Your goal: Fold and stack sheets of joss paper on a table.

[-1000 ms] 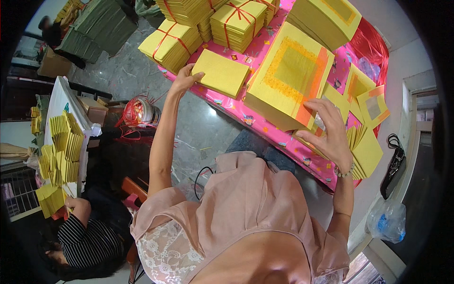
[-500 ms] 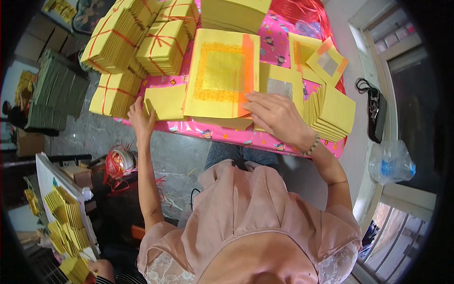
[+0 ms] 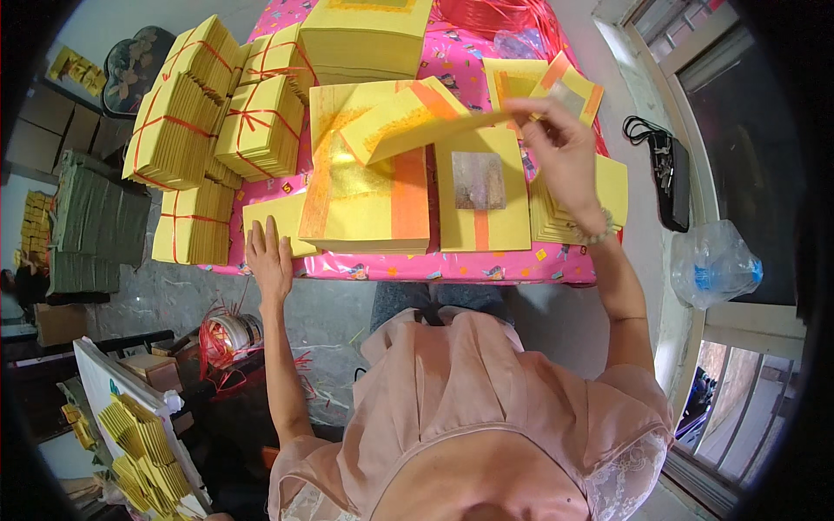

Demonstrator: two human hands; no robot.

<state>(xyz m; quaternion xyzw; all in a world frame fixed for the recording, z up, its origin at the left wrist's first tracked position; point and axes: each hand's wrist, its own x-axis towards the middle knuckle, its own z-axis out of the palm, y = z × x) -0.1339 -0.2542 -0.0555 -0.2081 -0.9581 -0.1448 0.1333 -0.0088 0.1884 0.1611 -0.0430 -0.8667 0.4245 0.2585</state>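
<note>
A yellow sheet of joss paper (image 3: 439, 135) is raised and bent above a tall stack of such sheets (image 3: 365, 227), which have an orange band and a gold foil centre. My right hand (image 3: 563, 156) pinches its right end between thumb and fingers. Left of the stack, my left hand (image 3: 270, 259) rests with fingers stretched out on a flat yellow piece of paper (image 3: 280, 222). Right of the stack lies yellow paper with a silver foil square (image 3: 479, 181). Beyond it, partly behind my right wrist, sits a fanned pile of folded yellow paper (image 3: 612, 187).
Yellow bundles tied with red string (image 3: 261, 130) fill the table's left side. A tall yellow stack (image 3: 360, 52) stands at the back, near red string (image 3: 495, 13). Pink patterned cloth (image 3: 400, 267) covers the table. A black pouch (image 3: 667, 187) and clear plastic bag (image 3: 717, 265) are at the right.
My right hand has moved up and right, lifting the sheet off the stack and bending it over. My left hand has shifted slightly, fingers now flatter on the paper. The view has shifted.
</note>
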